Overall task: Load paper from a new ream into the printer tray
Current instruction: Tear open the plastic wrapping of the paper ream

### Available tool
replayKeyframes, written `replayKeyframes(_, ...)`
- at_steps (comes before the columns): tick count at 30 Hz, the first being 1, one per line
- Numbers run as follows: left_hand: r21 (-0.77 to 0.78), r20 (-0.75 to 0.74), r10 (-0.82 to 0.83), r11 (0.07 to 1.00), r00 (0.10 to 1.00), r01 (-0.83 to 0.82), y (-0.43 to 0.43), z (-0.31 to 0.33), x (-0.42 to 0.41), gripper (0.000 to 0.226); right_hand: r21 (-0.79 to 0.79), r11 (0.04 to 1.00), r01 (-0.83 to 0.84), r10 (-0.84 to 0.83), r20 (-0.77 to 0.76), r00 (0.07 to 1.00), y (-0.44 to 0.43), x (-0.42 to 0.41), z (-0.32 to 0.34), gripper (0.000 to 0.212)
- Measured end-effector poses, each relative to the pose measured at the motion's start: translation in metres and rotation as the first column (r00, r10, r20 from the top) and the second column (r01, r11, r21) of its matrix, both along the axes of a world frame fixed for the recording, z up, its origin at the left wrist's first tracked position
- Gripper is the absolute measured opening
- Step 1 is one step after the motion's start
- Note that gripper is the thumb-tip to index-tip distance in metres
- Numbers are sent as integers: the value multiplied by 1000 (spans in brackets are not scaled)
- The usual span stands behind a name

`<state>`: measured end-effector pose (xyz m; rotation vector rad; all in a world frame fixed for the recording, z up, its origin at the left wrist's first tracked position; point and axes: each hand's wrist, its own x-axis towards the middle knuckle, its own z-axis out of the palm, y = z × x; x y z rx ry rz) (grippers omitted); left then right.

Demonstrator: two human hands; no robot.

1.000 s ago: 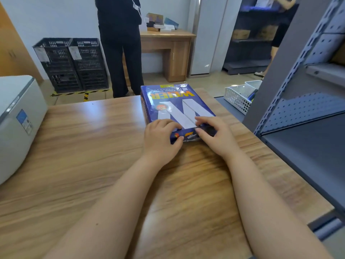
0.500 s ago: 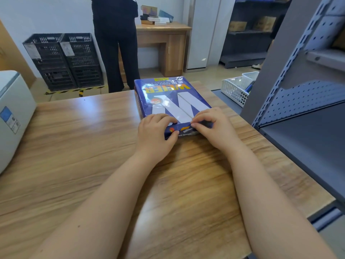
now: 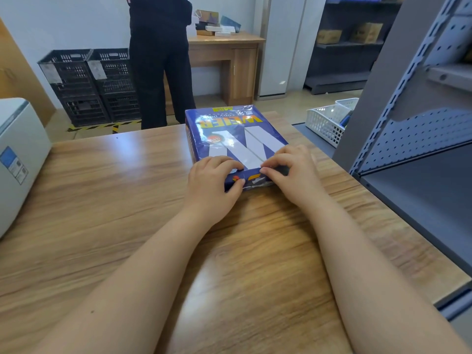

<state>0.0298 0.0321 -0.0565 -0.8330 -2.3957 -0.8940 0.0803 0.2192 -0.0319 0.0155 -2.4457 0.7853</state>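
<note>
The ream (image 3: 237, 139) lies flat on the counter (image 3: 102, 200), long axis running away — left hand (image 3: 212, 185) and right hand (image 3: 291, 172) each pinch its near-end wrapper.

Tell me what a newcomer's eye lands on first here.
First, the blue ream of paper, still wrapped, lying flat on the wooden table, with the left hand and right hand pinching its near end. Next, the white printer at the table's left edge, and a person in black standing beyond the table.
</note>
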Motion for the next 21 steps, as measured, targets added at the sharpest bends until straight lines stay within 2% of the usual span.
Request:
replayKeyframes(4,-8,8,-3,1000,1000,3,-1,1,1,26,6,999,-43,43,-40,998,1,2,1,4)
replayKeyframes(10,-12,24,-5,1000,1000,5,0,3,4,27,-94,990,-106,117,109,987,4,11,5,5)
replayKeyframes(15,-25,38,-4,1000,999,4,-1,3,4,27,-147,975,-166,190,172,967,5,15,8,22)
replayKeyframes(21,-16,41,-6,1000,999,7,0,3,4,28,-174,960,-220,259,249,933,6,17,8,13)
